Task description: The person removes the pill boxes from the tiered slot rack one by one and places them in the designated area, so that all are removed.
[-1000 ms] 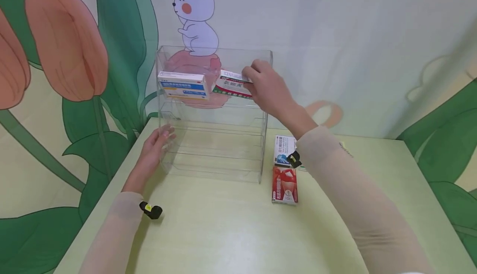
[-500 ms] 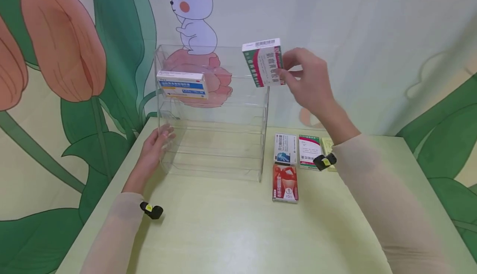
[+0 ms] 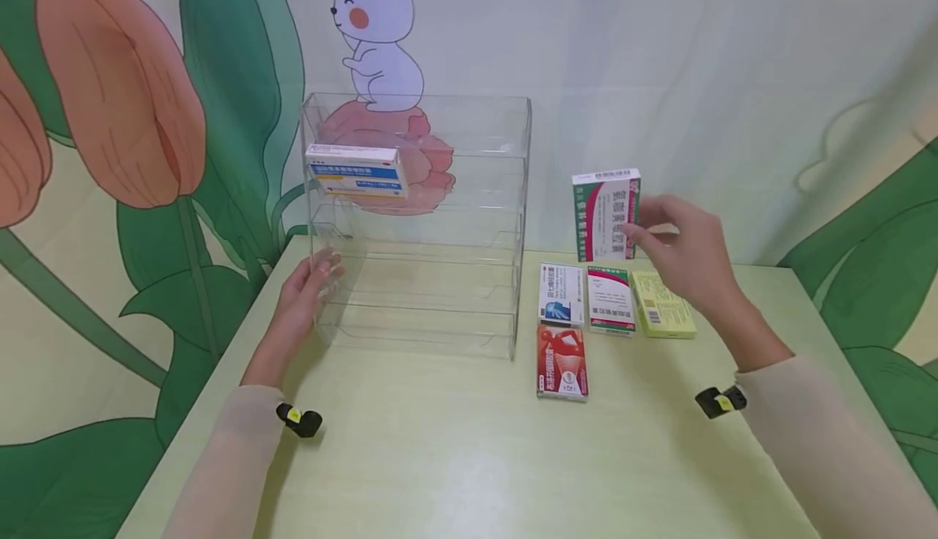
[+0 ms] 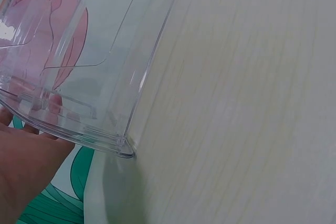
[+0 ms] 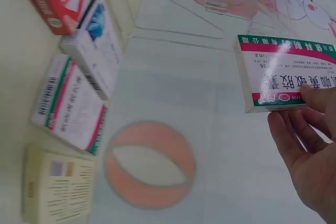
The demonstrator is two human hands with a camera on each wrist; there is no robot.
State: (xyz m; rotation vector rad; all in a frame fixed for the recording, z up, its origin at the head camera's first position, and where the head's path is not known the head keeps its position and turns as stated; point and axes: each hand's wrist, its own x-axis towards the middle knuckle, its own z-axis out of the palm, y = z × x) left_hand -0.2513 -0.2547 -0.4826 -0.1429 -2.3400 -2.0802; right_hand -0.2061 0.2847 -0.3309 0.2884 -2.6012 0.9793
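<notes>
My right hand (image 3: 692, 254) pinches a white, green and magenta medicine box (image 3: 607, 215) between thumb and fingers. It holds this box upright in the air, right of the clear acrylic rack (image 3: 418, 323) and above the boxes on the table. The right wrist view shows the thumb on the front of the held medicine box (image 5: 286, 72) and fingers beneath it. My left hand (image 3: 295, 299) grips the rack's left side near its lower part; in the left wrist view some fingers show through the plastic. A white box with blue and yellow stripes (image 3: 355, 171) stands in an upper tier at the left.
On the table right of the rack lie a white-and-blue box (image 3: 561, 293), a red box (image 3: 561, 364), another white, green and magenta box (image 3: 611, 300) and a yellow box (image 3: 665, 304). A printed cloth (image 3: 659, 75) with a rabbit and tulips hangs behind the table (image 3: 410, 449).
My right hand has lifted the green-and-magenta medicine box off the rack's upper tier and carried it right and down. My left hand has stayed on the rack's side.
</notes>
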